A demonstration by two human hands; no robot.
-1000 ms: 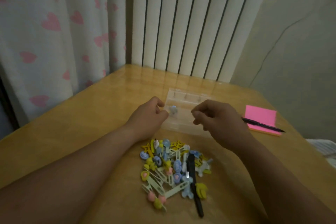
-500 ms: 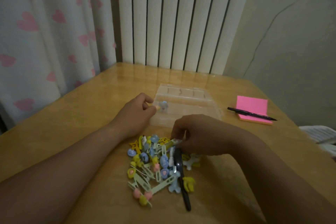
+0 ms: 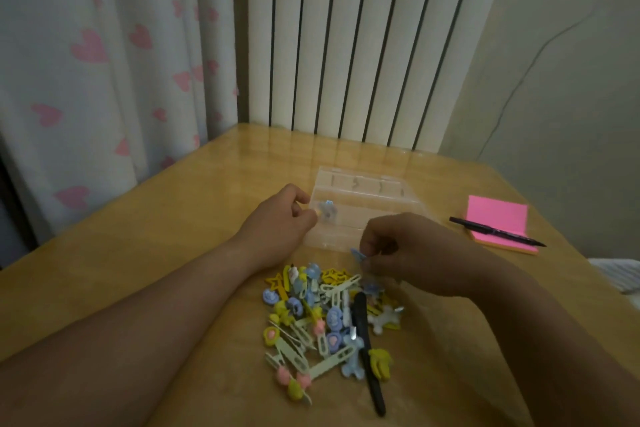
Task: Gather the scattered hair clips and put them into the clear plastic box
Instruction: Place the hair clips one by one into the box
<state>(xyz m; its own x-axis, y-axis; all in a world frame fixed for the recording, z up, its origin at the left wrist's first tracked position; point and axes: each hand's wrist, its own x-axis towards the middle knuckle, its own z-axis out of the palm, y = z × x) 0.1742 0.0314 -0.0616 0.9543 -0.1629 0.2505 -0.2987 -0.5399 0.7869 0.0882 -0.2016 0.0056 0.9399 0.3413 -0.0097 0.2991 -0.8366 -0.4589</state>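
wooden table (image 3: 166,274) by the radiator (image 3: 346,45): right hand (image 3: 412,253) pinches a blue clip (image 3: 358,254) just short of the clear plastic box (image 3: 374,215), straight ahead. left hand (image 3: 280,222) grips its left edge; remaining hair clips (image 3: 322,315) piled nearer.

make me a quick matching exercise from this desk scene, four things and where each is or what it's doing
Things
1. left hand
2. right hand
3. pink sticky pad
4. pile of hair clips

Places or states
a. pinches a blue clip just above the pile
b. has a black pen lying across it
c. sits at the left edge of the clear box
d. lies on the table, nearer the person than the box

Pairs: 1-c, 2-a, 3-b, 4-d
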